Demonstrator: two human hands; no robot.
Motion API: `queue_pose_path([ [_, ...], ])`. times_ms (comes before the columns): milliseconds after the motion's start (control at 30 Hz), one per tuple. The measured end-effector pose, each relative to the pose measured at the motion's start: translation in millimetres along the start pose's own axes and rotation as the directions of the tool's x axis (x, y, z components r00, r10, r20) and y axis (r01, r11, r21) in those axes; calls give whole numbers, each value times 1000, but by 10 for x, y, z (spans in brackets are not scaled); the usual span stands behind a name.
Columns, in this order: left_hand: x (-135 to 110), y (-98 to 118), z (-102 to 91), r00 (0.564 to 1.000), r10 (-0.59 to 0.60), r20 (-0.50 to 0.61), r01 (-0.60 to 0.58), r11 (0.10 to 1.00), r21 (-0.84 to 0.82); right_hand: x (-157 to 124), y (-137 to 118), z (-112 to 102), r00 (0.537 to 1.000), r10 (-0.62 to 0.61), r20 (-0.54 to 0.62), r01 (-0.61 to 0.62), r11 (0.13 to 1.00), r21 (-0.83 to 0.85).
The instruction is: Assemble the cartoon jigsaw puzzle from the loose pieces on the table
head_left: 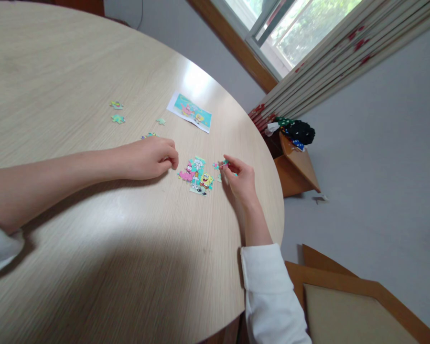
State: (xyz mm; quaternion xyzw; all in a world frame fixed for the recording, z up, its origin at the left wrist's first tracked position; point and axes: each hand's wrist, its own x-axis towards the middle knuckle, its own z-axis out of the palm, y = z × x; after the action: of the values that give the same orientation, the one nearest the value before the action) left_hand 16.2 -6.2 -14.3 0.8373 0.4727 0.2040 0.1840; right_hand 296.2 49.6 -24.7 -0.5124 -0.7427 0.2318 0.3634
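Partly joined jigsaw pieces (197, 176) lie on the table between my hands, showing a pink, a pale green and a yellow cartoon figure. To their right, my right hand (241, 180) pinches a small puzzle piece (222, 164) between thumb and fingers. Another bit of puzzle shows just under that hand, partly covered. My left hand (152, 156) rests on the table left of the joined pieces, its fingers curled in. Whatever is under those fingertips, if anything, is hidden. Loose puzzle pieces (149, 135) peek out behind the left hand.
A printed picture card (189, 112) of the same figures lies beyond the joined pieces. More loose pieces (118, 118) and a single green piece (161, 121) are spread further left. The round wooden table (129, 258) curves away at right, near a wooden chair (344, 296).
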Motion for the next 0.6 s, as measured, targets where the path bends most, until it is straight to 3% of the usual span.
queue_pose_path([
  [300,5,14,-15,999,-26,24,27,999,-24,-8,57,32,999,20,27,-22,996,82],
  [600,7,27,-12,1000,-24,18,24,1000,-3,5,45,19,999,26,29,-28,998,47],
])
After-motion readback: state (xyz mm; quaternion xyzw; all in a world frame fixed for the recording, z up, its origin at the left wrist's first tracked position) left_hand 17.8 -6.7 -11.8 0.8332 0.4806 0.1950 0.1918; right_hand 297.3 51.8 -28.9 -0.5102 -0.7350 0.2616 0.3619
